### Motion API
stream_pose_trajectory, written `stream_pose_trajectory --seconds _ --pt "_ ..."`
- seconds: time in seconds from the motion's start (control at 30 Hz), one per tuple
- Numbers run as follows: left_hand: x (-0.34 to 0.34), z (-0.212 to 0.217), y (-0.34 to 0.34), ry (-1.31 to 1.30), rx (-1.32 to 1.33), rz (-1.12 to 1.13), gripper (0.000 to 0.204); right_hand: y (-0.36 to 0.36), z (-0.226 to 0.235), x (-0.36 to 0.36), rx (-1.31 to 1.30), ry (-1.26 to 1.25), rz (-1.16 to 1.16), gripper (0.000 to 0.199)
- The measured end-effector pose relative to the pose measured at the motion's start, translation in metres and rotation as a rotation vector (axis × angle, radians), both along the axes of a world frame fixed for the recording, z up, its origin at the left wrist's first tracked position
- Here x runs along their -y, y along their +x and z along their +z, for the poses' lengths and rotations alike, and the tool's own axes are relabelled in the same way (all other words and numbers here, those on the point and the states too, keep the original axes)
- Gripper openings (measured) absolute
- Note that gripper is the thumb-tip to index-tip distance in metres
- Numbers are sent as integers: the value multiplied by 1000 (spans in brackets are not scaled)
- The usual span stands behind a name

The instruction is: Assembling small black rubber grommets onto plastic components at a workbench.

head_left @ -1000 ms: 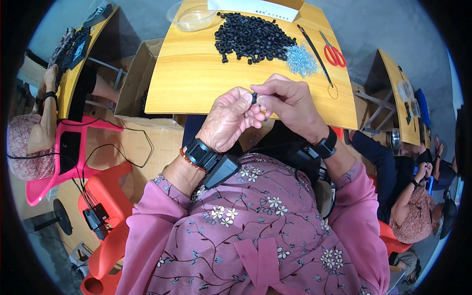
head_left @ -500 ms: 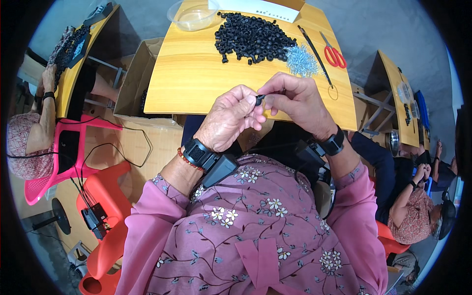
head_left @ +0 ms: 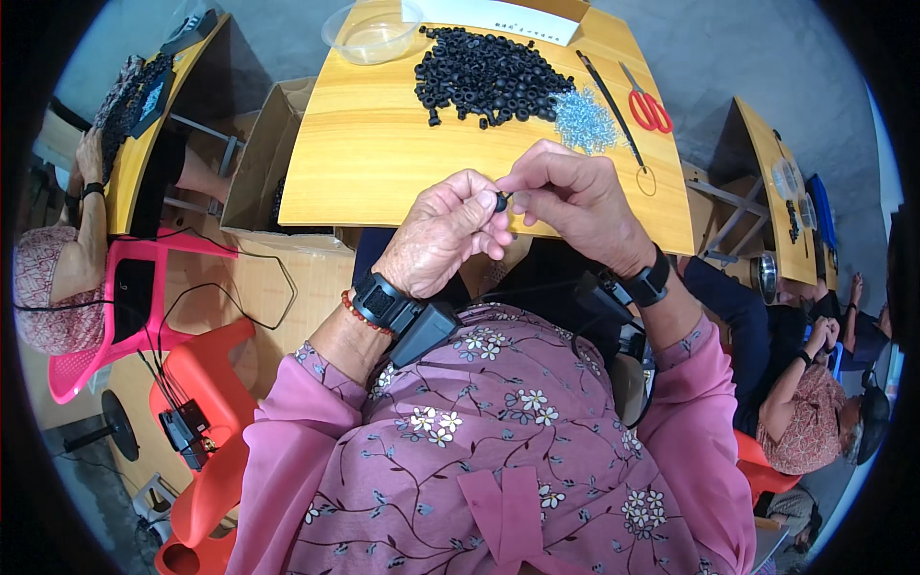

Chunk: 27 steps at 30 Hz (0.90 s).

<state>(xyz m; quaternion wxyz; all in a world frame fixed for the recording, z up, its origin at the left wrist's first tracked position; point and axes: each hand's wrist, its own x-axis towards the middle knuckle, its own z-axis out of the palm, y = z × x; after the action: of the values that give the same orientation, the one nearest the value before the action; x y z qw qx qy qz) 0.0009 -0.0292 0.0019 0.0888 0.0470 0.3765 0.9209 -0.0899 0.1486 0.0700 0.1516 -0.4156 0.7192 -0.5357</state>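
Observation:
Just past the table's near edge, my left hand pinches a small round black part between thumb and fingers. My right hand is closed in a pinch right beside it, its fingertips at the part's right side. Whatever those fingertips hold, if anything, is too small to make out. Beyond my hands lies a broad heap of small black parts. A pile of tiny pale-blue, shiny pieces touches its right edge.
On the wooden table are a clear bowl, a white box, a thin black rod with a wire loop and red-handled scissors. A cardboard box stands left, near a red chair. Other people sit at both sides.
Both hands have shifted very slightly left. The black part has turned a little in my left fingers, and my right fingertips have changed their position beside it.

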Motion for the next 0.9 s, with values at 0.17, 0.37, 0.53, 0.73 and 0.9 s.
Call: stream_pose_trajectory --seconds 0.17,0.37,0.53,0.73,0.9 --pt "1 0 0 -4 10 -17 22 1 0 1 -82 5 18 17" --pt "-1 6 2 -19 -10 8 21 6 1 1 76 -11 -46 13" --pt "-2 6 3 -41 -29 46 18 5 3 -1 108 10 -46 11" --pt "-4 7 3 -86 -50 94 16 6 -1 -2 19 -50 -36 11" --pt "-3 7 4 -60 -56 98 16 8 0 -2 -38 -40 -47 12"
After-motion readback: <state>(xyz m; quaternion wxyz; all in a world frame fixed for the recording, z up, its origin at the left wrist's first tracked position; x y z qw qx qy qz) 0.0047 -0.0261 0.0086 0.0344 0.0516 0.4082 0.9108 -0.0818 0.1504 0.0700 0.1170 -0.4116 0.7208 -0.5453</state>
